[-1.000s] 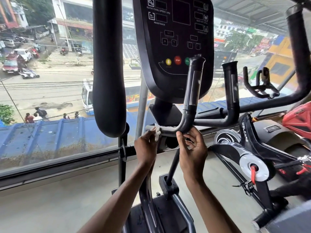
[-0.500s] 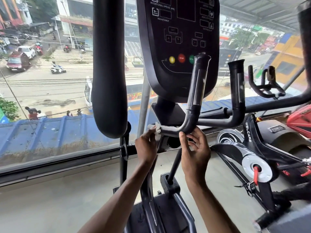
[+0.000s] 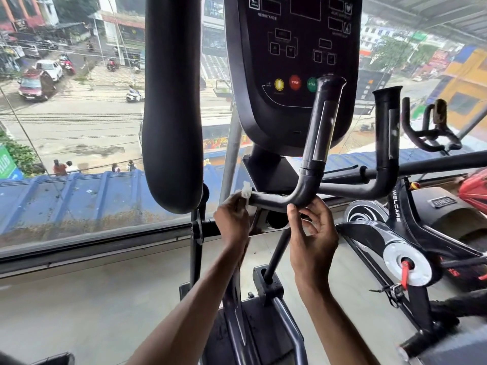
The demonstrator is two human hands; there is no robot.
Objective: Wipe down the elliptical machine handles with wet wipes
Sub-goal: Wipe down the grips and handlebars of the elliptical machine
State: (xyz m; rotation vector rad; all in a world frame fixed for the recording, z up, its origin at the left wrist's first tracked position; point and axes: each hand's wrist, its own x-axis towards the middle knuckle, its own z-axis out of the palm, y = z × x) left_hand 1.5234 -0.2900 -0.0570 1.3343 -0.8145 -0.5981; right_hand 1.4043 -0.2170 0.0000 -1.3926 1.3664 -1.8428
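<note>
Shows left hand (image 3: 232,219) at 9 o'clock of the handle (image 3: 303,191) bend, fingers curled tight round a bunched white wipe (image 3: 246,193) and pressing it on the stub end of the horizontal tube; shows right hand (image 3: 313,233) at 6 o'clock of the bend, thumb and curled fingertips pinching the tube lightly from below, nothing else held. Places handle just below the console (image 3: 292,61), running from the stub at 9 o'clock, through the bend, up to a flared tip at 12 o'clock; places second handle (image 3: 387,127) at 3 o'clock, untouched. Judged early in the task: only the low stub under the wipe.

For a good stroke: wrap wipe fully round the tube rather than dabbing one face; draw from 9 o'clock toward the bend in one slow pull, rolling the wrist to reach the underside; move right hand clear first, so as not to re-soil cleaned tube; steady, never squeeze. Refold to a fresh face before the upright grip, likely the most handled part; press harder over the pale strip (image 3: 322,127) and the joint (image 3: 312,165), where grime probably lodges. Avoid brushing the buttons (image 3: 295,82) with a damp wipe.
</note>
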